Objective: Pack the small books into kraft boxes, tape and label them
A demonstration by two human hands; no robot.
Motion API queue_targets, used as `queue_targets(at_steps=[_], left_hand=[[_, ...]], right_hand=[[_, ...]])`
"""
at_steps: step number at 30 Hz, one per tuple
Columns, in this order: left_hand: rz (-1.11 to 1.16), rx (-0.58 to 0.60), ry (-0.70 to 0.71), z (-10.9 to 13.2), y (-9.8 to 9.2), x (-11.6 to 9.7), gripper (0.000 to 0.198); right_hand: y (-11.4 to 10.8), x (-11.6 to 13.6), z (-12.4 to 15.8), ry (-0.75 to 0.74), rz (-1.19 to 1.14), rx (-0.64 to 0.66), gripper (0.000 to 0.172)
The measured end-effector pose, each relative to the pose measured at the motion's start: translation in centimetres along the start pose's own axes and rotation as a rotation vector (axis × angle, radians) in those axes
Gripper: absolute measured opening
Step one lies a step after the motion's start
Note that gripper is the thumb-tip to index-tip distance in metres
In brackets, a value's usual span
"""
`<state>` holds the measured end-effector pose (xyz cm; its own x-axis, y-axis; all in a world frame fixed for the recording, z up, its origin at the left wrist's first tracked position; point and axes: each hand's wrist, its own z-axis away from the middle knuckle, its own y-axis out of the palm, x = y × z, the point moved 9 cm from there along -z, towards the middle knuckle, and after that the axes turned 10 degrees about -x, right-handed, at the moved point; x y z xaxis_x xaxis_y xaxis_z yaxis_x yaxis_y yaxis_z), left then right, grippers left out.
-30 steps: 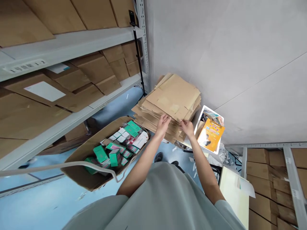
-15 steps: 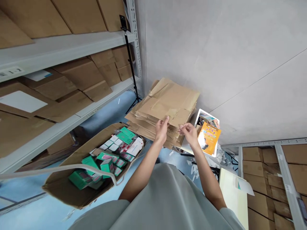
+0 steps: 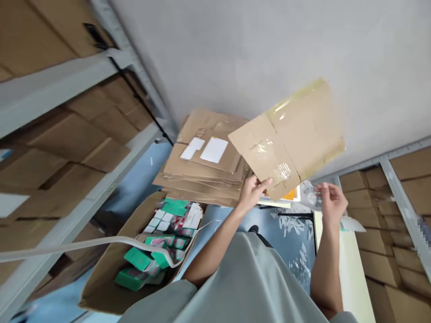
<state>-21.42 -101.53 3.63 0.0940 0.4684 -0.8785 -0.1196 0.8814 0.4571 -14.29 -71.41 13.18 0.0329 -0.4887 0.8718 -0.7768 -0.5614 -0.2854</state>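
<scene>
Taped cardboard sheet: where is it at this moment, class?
In the head view, the taped sheet is right of centre, held by the left hand, just right of the stack.

Brown boxes (image 3: 43,33) on grey shelf (image 3: 67,83)

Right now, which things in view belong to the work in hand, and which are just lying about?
Work in hand:
flat brown cardboard sheet with shiny clear tape, in the left hand
stack of flattened brown cardboard with white labels, likely

Apparently just about:
open brown carton of small green and white boxes
brown boxes on grey metal shelves
loose white scraps on the blue floor
</scene>
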Motion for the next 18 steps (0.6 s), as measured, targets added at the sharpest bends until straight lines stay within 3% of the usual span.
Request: queue_targets(at_steps=[3,7,12,15,18], left_hand=[[-0.077,0.179,-0.062,1.2,5.4,3.8,0.048],[-0.174,0.407,-0.157,3.7,12.6,9.5,0.044],[-0.265,0.695,-0.256,9.4,21.2,16.5,0.042],[-0.330,0.869,-0.289,13.9,26.4,20.9,0.039],[-0.377,0.903,-0.227,17.0,31.4,25.4,0.041]], right_hand=[[-10.0,-4.0,-2.0,0.000,0.132,-0.279,0.057],[-23.3,-10.4,-0.7,0.121,0.371,-0.502,0.067],[-37.9,-17.8,5.3,0.397,0.388,-0.625,0.082],[-44.6,-20.5,9.3,0.472,0.311,-0.676,0.077],[-50.6,-23.3,13.1,0.564,0.252,-0.767,0.071]])
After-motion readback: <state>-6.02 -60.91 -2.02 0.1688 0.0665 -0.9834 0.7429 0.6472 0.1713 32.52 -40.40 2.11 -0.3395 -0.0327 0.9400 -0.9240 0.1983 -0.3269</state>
